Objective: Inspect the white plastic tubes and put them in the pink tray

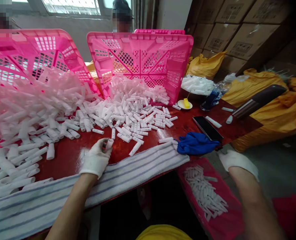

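Note:
My left hand (97, 157), in a white glove, is closed round a short white tube (109, 144) above the red table (70, 154). Piled white tubes (135, 115) lie just beyond it, spilling from a tipped pink basket (140, 50). My right hand (237, 161), also gloved, hangs past the table's right edge, near a blue cloth (197, 143) and a black phone (207, 128); its fingertips are partly hidden, and I cannot tell whether they hold anything. A striped towel (138, 163) runs along the near edge.
Larger white tubes (25, 166) lie at the left, below another pink basket (63, 36). A bowl of tubes (197, 85), a yellow block (186, 103) and a bottle (210, 98) stand at the back right. Below is a pink crate (227, 220) with tubes. A person (121, 16) is beyond.

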Demonstrator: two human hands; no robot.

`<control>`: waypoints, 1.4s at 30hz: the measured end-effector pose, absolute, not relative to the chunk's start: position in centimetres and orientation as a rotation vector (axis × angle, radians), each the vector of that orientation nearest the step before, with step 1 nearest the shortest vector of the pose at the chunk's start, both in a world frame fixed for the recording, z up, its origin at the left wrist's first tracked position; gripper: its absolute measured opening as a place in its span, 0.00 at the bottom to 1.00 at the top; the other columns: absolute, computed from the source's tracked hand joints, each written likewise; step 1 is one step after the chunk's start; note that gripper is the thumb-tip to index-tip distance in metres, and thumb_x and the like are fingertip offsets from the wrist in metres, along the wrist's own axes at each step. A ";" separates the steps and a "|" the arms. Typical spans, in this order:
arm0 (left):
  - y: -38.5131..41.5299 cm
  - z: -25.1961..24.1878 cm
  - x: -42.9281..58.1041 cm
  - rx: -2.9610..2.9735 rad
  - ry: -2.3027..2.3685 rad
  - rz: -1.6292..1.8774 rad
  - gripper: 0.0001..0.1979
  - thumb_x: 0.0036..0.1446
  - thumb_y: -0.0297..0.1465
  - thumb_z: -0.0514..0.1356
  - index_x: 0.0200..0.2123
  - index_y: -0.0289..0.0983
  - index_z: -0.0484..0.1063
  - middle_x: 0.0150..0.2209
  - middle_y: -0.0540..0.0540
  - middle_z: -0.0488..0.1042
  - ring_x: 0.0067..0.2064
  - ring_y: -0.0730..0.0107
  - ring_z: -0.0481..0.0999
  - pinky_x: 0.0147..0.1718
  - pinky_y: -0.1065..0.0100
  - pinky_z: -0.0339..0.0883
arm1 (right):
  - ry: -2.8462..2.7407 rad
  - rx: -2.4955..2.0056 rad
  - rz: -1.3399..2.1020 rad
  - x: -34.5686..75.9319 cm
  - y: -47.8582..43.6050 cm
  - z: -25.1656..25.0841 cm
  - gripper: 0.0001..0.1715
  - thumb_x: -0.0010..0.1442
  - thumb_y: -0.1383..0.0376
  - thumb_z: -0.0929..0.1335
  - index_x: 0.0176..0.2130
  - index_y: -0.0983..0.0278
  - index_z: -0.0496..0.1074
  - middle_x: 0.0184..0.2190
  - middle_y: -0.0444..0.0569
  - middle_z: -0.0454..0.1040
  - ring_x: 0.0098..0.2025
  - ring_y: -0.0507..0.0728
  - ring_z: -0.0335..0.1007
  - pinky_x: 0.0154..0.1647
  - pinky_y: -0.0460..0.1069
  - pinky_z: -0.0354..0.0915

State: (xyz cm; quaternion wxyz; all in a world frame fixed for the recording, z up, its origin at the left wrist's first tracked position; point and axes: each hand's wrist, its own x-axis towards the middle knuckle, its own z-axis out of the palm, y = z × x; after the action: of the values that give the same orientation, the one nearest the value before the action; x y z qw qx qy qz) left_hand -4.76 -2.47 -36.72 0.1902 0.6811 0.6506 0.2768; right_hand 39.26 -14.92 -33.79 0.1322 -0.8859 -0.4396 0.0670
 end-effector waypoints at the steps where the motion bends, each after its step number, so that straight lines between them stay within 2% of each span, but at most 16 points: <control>1: -2.7 -36.7 -4.4 1.817 1.779 0.882 0.22 0.50 0.41 0.58 0.48 0.40 0.67 0.34 0.48 0.74 0.33 0.69 0.74 0.33 0.71 0.66 | -1.255 -2.579 0.141 38.1 -14.6 -33.8 0.15 0.57 0.57 0.62 0.29 0.62 0.73 0.26 0.59 0.71 0.30 0.63 0.69 0.30 0.56 0.61; 3: -3.2 -36.7 -3.5 1.674 1.639 1.018 0.24 0.47 0.40 0.61 0.47 0.38 0.64 0.34 0.48 0.74 0.34 0.69 0.75 0.34 0.71 0.67 | -1.353 -2.447 0.052 34.1 -12.5 -33.9 0.17 0.58 0.56 0.61 0.38 0.62 0.73 0.36 0.59 0.73 0.36 0.63 0.70 0.35 0.56 0.62; 4: -3.5 -36.7 -3.1 1.624 1.588 1.045 0.23 0.45 0.40 0.62 0.45 0.38 0.65 0.35 0.48 0.74 0.35 0.69 0.75 0.35 0.72 0.67 | -1.545 -2.229 0.094 31.6 -10.9 -33.9 0.17 0.60 0.58 0.60 0.43 0.62 0.71 0.40 0.56 0.73 0.40 0.61 0.69 0.39 0.54 0.63; 5: -3.8 -36.6 -2.7 1.588 1.573 1.047 0.22 0.45 0.41 0.62 0.42 0.37 0.65 0.35 0.48 0.74 0.35 0.69 0.75 0.35 0.72 0.67 | -1.674 -2.110 0.165 29.0 -9.1 -34.0 0.16 0.59 0.60 0.61 0.45 0.59 0.70 0.41 0.50 0.73 0.42 0.57 0.69 0.42 0.49 0.63; 6: -4.2 -36.5 -2.4 1.564 1.594 1.027 0.20 0.44 0.41 0.62 0.39 0.37 0.65 0.35 0.48 0.74 0.35 0.69 0.75 0.34 0.72 0.67 | -1.782 -2.030 0.221 26.4 -7.3 -34.1 0.13 0.58 0.62 0.63 0.43 0.58 0.71 0.40 0.46 0.74 0.42 0.55 0.69 0.44 0.47 0.62; 8: -5.0 -36.3 -2.1 1.553 1.699 0.962 0.18 0.45 0.42 0.62 0.35 0.37 0.65 0.33 0.48 0.74 0.33 0.70 0.74 0.33 0.72 0.66 | -2.091 -1.934 0.348 21.9 -4.1 -34.2 0.13 0.57 0.64 0.64 0.42 0.60 0.72 0.41 0.49 0.73 0.44 0.56 0.68 0.45 0.48 0.62; 11: -6.0 -36.2 -2.4 1.569 1.803 0.894 0.17 0.47 0.41 0.60 0.37 0.37 0.65 0.35 0.46 0.73 0.33 0.68 0.74 0.34 0.69 0.66 | -2.259 -1.919 0.414 18.0 -1.6 -34.4 0.14 0.57 0.66 0.63 0.42 0.63 0.72 0.42 0.54 0.73 0.46 0.59 0.67 0.46 0.50 0.62; 16: -6.2 -37.3 -2.7 1.518 1.574 0.942 0.20 0.49 0.41 0.60 0.42 0.37 0.68 0.42 0.44 0.73 0.42 0.65 0.73 0.44 0.66 0.65 | -2.151 -1.980 0.490 16.6 -1.2 -35.5 0.15 0.59 0.66 0.62 0.45 0.63 0.71 0.44 0.58 0.71 0.48 0.61 0.66 0.47 0.54 0.62; 18: -6.1 -37.5 -2.3 1.396 1.472 1.009 0.22 0.46 0.41 0.63 0.42 0.36 0.69 0.42 0.44 0.73 0.42 0.66 0.73 0.44 0.67 0.65 | -2.003 -1.974 0.557 16.8 -1.3 -36.0 0.14 0.58 0.66 0.63 0.42 0.65 0.72 0.44 0.59 0.71 0.49 0.62 0.65 0.48 0.54 0.62; 20: -6.4 -37.3 -1.7 1.186 1.367 1.054 0.25 0.44 0.41 0.65 0.44 0.35 0.68 0.38 0.44 0.74 0.38 0.68 0.74 0.40 0.69 0.66 | -1.922 -1.950 0.583 17.2 -1.7 -36.3 0.13 0.57 0.66 0.64 0.42 0.67 0.71 0.44 0.58 0.71 0.48 0.60 0.66 0.48 0.53 0.62; 24: -7.6 -35.5 -0.2 0.782 1.074 1.033 0.29 0.43 0.40 0.67 0.47 0.32 0.66 0.28 0.49 0.72 0.27 0.77 0.69 0.27 0.75 0.62 | -1.624 -1.416 0.997 18.0 -3.7 -35.6 0.18 0.60 0.62 0.61 0.48 0.66 0.67 0.41 0.50 0.73 0.39 0.52 0.69 0.42 0.48 0.65; 27: -8.4 -34.3 0.8 0.650 0.940 1.078 0.26 0.42 0.37 0.68 0.43 0.31 0.68 0.27 0.50 0.69 0.24 0.83 0.64 0.24 0.77 0.58 | -1.309 -1.081 1.238 18.1 -5.7 -34.4 0.19 0.58 0.57 0.64 0.45 0.67 0.70 0.35 0.48 0.73 0.31 0.50 0.66 0.33 0.46 0.64; 30: -8.9 -33.8 1.3 0.622 0.883 1.090 0.22 0.45 0.37 0.67 0.41 0.32 0.69 0.26 0.51 0.67 0.22 0.84 0.61 0.21 0.78 0.54 | -1.188 -1.107 1.185 18.0 -6.8 -33.2 0.17 0.54 0.57 0.67 0.38 0.66 0.73 0.31 0.47 0.72 0.29 0.50 0.63 0.30 0.45 0.60; 35: -9.2 -33.5 1.0 0.701 0.845 1.038 0.20 0.49 0.38 0.65 0.42 0.31 0.68 0.25 0.51 0.66 0.22 0.84 0.59 0.20 0.78 0.51 | -1.193 -1.177 1.112 18.7 -7.4 -31.6 0.17 0.55 0.55 0.65 0.34 0.67 0.73 0.27 0.45 0.70 0.25 0.48 0.59 0.26 0.44 0.56; 38: -9.7 -33.6 1.1 0.868 0.887 1.003 0.20 0.52 0.39 0.62 0.45 0.33 0.68 0.27 0.49 0.67 0.23 0.81 0.62 0.21 0.76 0.54 | -1.354 -1.261 1.147 19.6 -7.4 -30.8 0.17 0.54 0.56 0.65 0.31 0.68 0.73 0.22 0.43 0.66 0.23 0.48 0.56 0.23 0.44 0.54; 42: -10.8 -34.4 2.5 1.210 1.197 1.074 0.19 0.53 0.39 0.61 0.46 0.36 0.68 0.30 0.47 0.71 0.27 0.74 0.68 0.28 0.71 0.63 | -1.479 -1.408 1.156 19.4 -7.2 -30.7 0.18 0.55 0.57 0.63 0.29 0.69 0.73 0.18 0.42 0.62 0.21 0.48 0.54 0.20 0.43 0.50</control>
State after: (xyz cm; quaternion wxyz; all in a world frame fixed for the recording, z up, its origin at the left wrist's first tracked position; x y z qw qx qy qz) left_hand 2.48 -10.77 -34.35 0.5351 0.5080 0.5025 0.4507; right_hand 19.45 -7.22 -30.66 0.3873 -0.5531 -0.5812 0.4543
